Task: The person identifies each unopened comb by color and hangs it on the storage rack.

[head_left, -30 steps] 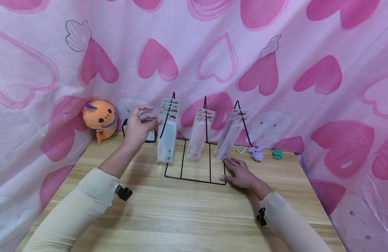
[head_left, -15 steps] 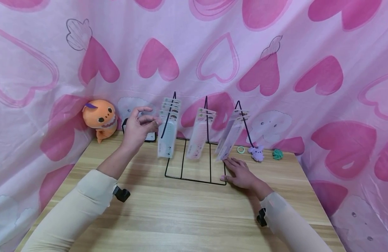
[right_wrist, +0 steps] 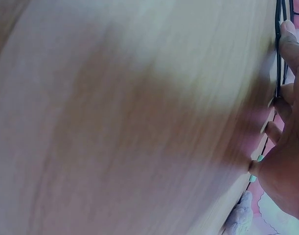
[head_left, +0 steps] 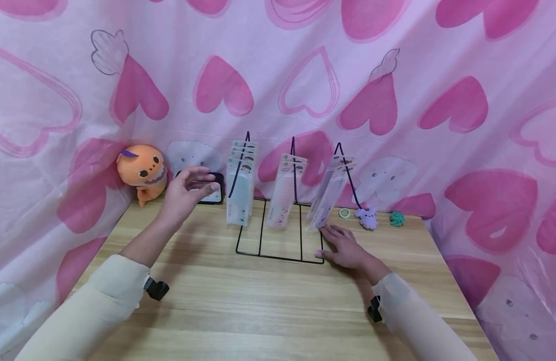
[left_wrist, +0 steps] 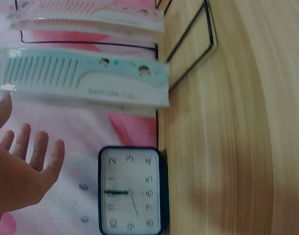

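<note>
A black wire display rack [head_left: 280,257] stands on the wooden table with packaged combs hanging in three rows. Several light blue combs [head_left: 239,200] hang on the left hook, pink combs [head_left: 283,198] on the middle one, and purple combs [head_left: 325,200] on the right. My left hand [head_left: 182,198] hovers left of the blue combs, apart from them, its fingers loosely bent and holding nothing. My right hand [head_left: 343,249] rests at the rack base's right front corner, fingers extended and thumb on the wire. The left wrist view shows the front blue comb [left_wrist: 125,78] in clear packaging.
Behind my left hand, a black-framed clock [head_left: 214,195] leans near the curtain. An orange shark plush [head_left: 142,165] sits at the back left. Back right lie a green ring [head_left: 344,213], a purple bunny toy [head_left: 367,218] and a green fuzzy ball [head_left: 397,219].
My left hand has drawn away from the blue combs, moving left and a little down. The front blue comb has swung back to hang with the others. My right hand stays put.
</note>
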